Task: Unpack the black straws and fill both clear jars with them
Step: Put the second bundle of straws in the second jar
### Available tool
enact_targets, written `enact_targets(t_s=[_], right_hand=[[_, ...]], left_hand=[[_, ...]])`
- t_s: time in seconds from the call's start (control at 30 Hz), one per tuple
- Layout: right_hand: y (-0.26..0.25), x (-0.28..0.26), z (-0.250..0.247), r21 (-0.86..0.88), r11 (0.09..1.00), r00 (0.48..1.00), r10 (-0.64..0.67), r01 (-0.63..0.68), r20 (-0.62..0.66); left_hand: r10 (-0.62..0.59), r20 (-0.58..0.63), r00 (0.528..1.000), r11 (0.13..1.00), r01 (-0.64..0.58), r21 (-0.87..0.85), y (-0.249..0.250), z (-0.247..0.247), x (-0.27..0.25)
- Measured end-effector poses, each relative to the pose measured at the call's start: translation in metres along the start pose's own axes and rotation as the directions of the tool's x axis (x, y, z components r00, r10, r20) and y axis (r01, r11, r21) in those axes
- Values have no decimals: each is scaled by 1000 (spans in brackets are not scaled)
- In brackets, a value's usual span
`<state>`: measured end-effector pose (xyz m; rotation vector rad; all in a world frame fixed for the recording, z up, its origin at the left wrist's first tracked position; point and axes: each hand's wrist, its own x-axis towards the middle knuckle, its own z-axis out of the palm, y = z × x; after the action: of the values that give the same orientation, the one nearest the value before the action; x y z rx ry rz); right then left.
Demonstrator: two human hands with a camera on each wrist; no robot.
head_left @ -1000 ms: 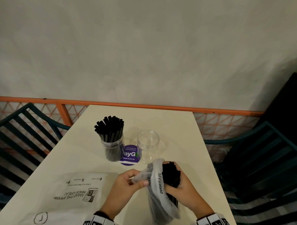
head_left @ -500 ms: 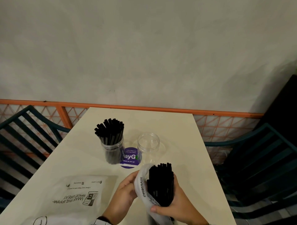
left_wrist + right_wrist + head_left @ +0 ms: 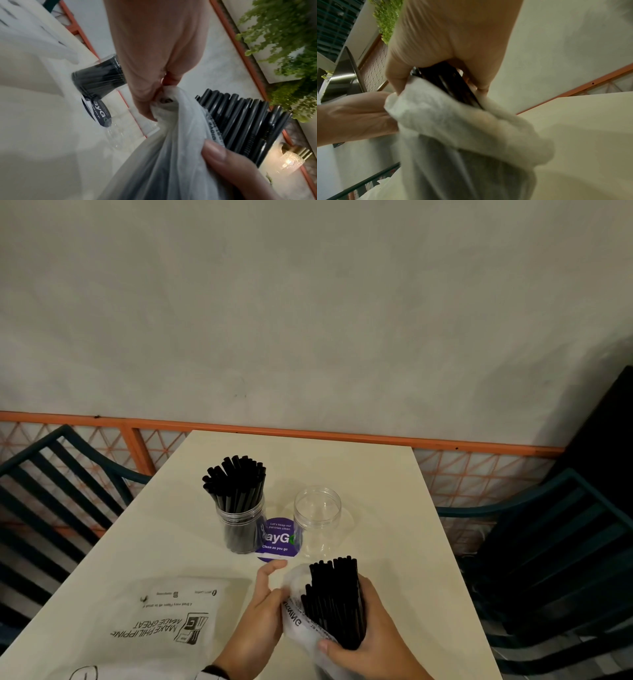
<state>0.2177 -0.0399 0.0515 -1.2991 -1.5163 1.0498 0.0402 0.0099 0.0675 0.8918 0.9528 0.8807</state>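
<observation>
Two jars stand on the table (image 3: 394, 508) ahead of me in the head view: the left jar (image 3: 241, 523) is packed with black straws, the right jar (image 3: 318, 520) is clear and holds nothing, and a purple sticker (image 3: 277, 541) lies between them. Nearer to me, my right hand (image 3: 371, 635) is wrapped around a bundle of straws (image 3: 334, 601) whose upper half stands out of a thin white bag (image 3: 296, 616). My left hand (image 3: 260, 621) pinches the bag's edge beside the bundle, its forefinger sticking up. A flat printed pouch (image 3: 164, 621) lies at my left, cut off by the bottom edge, as are both my wrists and the lower end of the bag.

From the left wrist, my fingers (image 3: 145, 105) bunch the bag's rim (image 3: 173, 108), and my right thumb (image 3: 214, 150) presses the plastic against the straws. The full jar is half hidden behind my hand; the other jar is only a faint glint on the table.

From the right wrist, my palm fills the top, thumb and fingers closed around the dark straws (image 3: 448, 83). The bag (image 3: 453, 128) is crumpled below them and blurred; the jars are out of sight here.
</observation>
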Motion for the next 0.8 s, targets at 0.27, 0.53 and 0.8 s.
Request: enact_targets(t_s=[0.27, 0.53, 0.8], right_hand=[[10, 6, -3, -14, 999, 991, -34, 32, -126], [23, 1, -20, -5, 985, 942, 165, -171, 293], [20, 0, -32, -392, 891, 901, 347, -230, 260]], left_hand=[[107, 314, 944, 824, -261, 503, 3, -18, 3], [242, 236, 941, 631, -337, 699, -10, -10, 11], [294, 5, 956, 773, -240, 587, -20, -24, 14]])
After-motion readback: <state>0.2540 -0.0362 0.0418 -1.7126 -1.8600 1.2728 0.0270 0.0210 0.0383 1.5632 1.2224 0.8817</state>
